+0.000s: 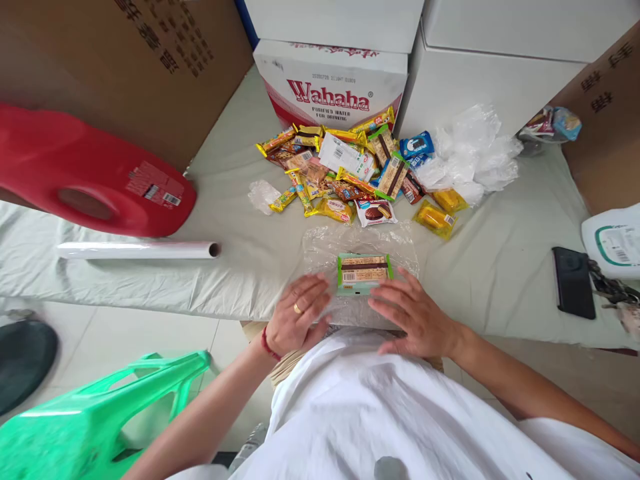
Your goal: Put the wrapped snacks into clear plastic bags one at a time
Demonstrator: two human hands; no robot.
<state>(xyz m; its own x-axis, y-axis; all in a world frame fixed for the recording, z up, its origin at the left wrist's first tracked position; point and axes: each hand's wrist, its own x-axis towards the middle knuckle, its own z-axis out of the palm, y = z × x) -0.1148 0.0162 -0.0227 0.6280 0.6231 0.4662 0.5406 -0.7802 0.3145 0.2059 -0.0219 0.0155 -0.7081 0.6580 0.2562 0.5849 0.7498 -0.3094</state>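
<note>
Packet (365, 268) flat on clear film (325, 241)

It lies on a pale-green piece (356, 291), perhaps a second packet, midway along the worktop (240, 267), close to its near edge. The left hand (300, 310) is loosely curled by the packet's left end; its fingertips are blurred, so whether they pinch film I cannot tell. The right hand (415, 317) is open, fingers spread at the packet's lower right corner, with nothing visibly gripped. Film this thin probably wants a light, even touch: keep the packet square, tension both sides equally and smooth creases outward. Pulling one side alone could skew the packet or drag film over the near edge.
</note>
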